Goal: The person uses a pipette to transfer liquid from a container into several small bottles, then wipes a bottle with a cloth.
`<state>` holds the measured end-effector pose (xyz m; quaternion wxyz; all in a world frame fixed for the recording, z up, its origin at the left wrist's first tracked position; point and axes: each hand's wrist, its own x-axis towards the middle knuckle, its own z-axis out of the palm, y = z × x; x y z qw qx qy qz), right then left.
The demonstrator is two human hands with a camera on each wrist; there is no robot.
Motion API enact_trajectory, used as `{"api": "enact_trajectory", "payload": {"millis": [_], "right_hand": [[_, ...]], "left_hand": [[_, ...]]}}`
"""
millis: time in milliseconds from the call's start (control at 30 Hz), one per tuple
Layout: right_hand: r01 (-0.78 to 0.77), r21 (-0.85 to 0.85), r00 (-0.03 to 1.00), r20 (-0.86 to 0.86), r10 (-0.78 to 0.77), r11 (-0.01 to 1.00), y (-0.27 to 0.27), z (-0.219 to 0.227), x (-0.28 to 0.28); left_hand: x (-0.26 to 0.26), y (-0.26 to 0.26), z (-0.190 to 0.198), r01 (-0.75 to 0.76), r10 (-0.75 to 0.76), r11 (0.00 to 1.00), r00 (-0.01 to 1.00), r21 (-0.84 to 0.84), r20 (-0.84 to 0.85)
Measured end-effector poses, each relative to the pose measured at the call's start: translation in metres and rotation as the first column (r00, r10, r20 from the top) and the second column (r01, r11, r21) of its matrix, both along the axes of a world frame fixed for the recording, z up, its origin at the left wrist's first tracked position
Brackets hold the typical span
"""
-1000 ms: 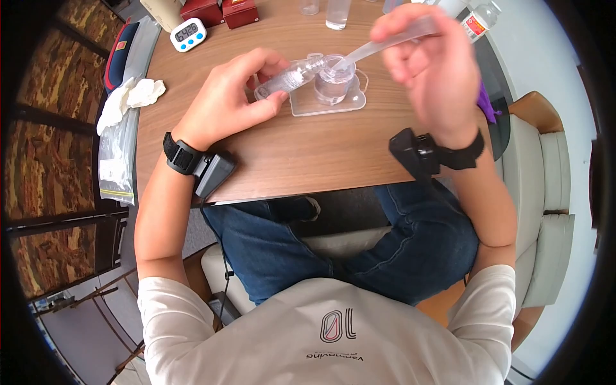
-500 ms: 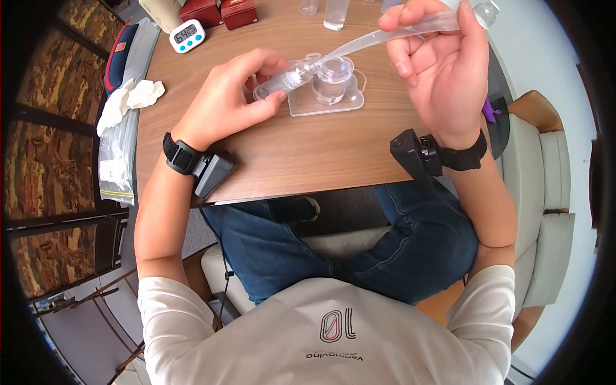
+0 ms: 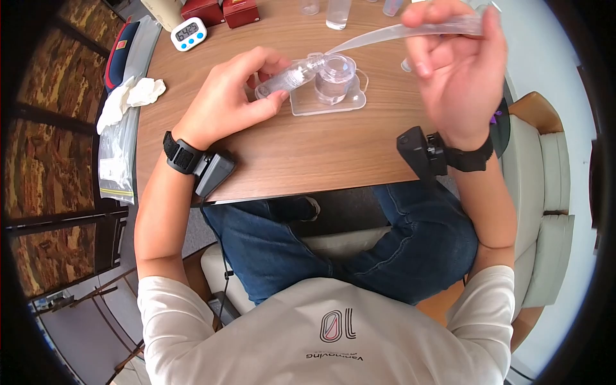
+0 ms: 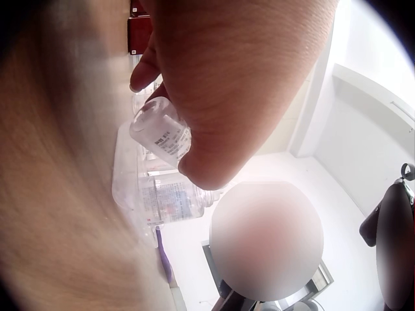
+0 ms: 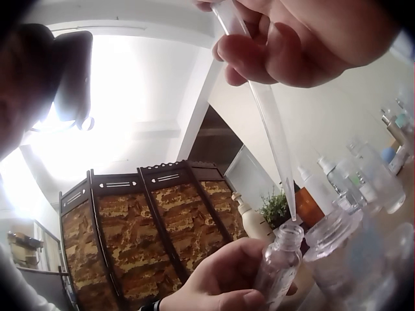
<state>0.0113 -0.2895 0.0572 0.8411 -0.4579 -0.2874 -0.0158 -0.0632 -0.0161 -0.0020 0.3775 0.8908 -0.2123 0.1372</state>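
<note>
My left hand (image 3: 234, 96) holds a small clear bottle (image 3: 295, 77) between thumb and fingers, tilted with its open neck toward the right. Printed lettering shows on the bottle (image 4: 162, 133) in the left wrist view. A translucent plastic dropper pipette (image 3: 378, 40) is gripped at its bulb end by my right hand (image 3: 459, 83). In the right wrist view the pipette's thin tip stands just over the bottle's mouth. Close beside the neck, a clear round open jar (image 3: 333, 90) stands on a shallow clear plastic tray (image 3: 328, 112).
Clear containers, including a tall one (image 3: 338, 14), stand at the back. A digital timer (image 3: 188, 34) and red boxes (image 3: 240, 11) sit at the back left. Crumpled white tissue (image 3: 146, 93) and a zip bag (image 3: 117, 163) lie along the left edge.
The pipette tip has gone from the jar's mouth to the bottle's neck, then back slightly to the right. My right hand has shifted right; the left hand and bottle stay nearly still.
</note>
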Motion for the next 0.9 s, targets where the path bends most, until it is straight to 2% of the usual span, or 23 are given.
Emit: {"api": "enact_trajectory", "payload": {"millis": [33,100,167,200,233,300,333,433,900], "right_hand": [[0.030,0.015,0.998,0.062,-0.031,0.999,-0.003,0.001,0.003],[-0.008,0.053,0.997,0.077,0.004,0.999,0.001,0.001,0.001],[-0.044,-0.111,0.990,-0.136,0.029,0.993,0.007,0.006,-0.011],[-0.063,-0.205,0.991,-0.127,0.037,0.977,0.005,-0.016,0.002],[-0.061,-0.203,0.991,-0.127,0.035,0.977,0.009,-0.016,-0.001],[-0.201,-0.351,0.931,-0.359,0.066,0.915,0.020,-0.014,-0.008],[-0.270,-0.342,0.916,-0.380,0.130,0.900,0.019,-0.020,-0.005],[-0.258,-0.380,0.926,-0.358,0.116,0.888,0.020,-0.023,-0.004],[-0.270,-0.360,0.919,-0.373,0.127,0.893,0.020,-0.023,-0.006]], "left_hand": [[0.000,0.000,0.001,0.005,-0.005,1.000,1.000,0.015,0.002],[0.000,0.001,-0.001,0.000,0.000,1.000,1.000,0.009,-0.003],[0.001,0.001,-0.001,0.006,-0.005,1.000,1.000,0.006,-0.007],[0.000,0.000,-0.001,0.000,0.000,1.000,1.000,-0.005,-0.010],[0.000,-0.001,-0.001,-0.004,0.004,1.000,1.000,-0.015,-0.013],[0.001,0.000,-0.001,-0.004,0.003,1.000,1.000,-0.013,-0.008],[0.001,0.000,-0.001,-0.005,0.005,1.000,1.000,-0.014,-0.003],[-0.001,-0.001,0.000,-0.008,0.007,1.000,1.000,-0.009,-0.020],[0.000,0.000,0.000,0.006,-0.006,1.000,1.000,0.000,-0.030]]}}
